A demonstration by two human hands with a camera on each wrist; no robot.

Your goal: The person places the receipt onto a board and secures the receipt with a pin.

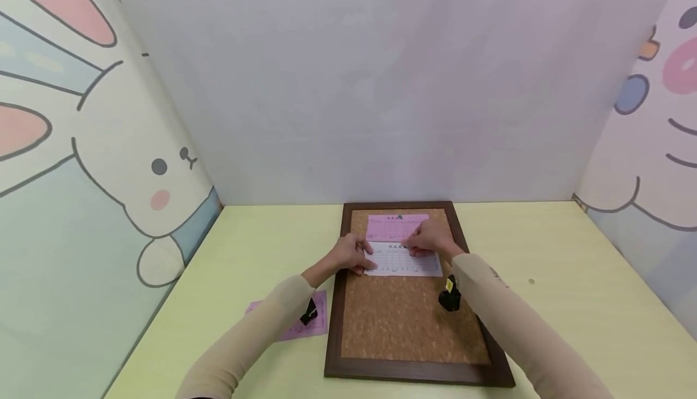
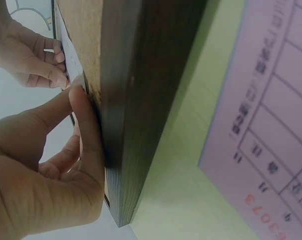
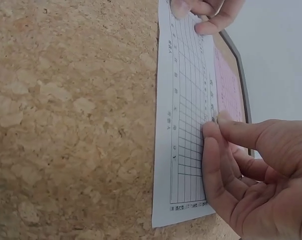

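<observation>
A white printed form [image 1: 400, 264] lies on a brown-framed cork board [image 1: 403, 320], just below a pink form [image 1: 389, 227] with a small dark pin at its top. My left hand [image 1: 350, 253] presses the white form's left end, thumb and fingers spread on the paper. At the upper edge of that form, right of its middle, my right hand [image 1: 430, 237] pinches a small push pin [image 3: 221, 116] between thumb and index finger. Most of this pin is hidden by the fingertips.
More pink forms [image 1: 320, 317] lie on the pale yellow table [image 1: 572, 278] left of the board, partly under the left forearm. A grey wall [image 1: 392, 84] rises behind the table. Panels with cartoon animals [image 1: 158, 193] stand at both sides.
</observation>
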